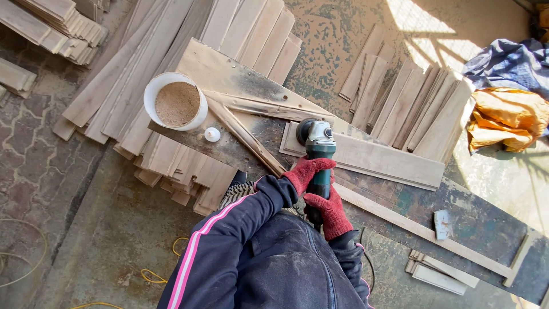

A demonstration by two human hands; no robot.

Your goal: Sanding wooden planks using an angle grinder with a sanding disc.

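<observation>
Both hands in red gloves grip a green angle grinder (318,150). Right hand (330,213) wraps the rear of the body, nearest the dark jacket; left hand (305,172) closes round it just ahead. Grinder head rests on a pale wood plank (389,160) lying across the worn workbench (486,226). Left of that, small white cap (212,134), then white round bucket (174,100) filled with sawdust. Farther off: stacked planks (417,106), blue and orange cloth (506,91) at right.

Bucket of sawdust (176,101) and small white knob (212,134) crowding the counter's (486,226) far-left corner, bare counter toward the right end, plank (389,160) blocking the far edge.
</observation>
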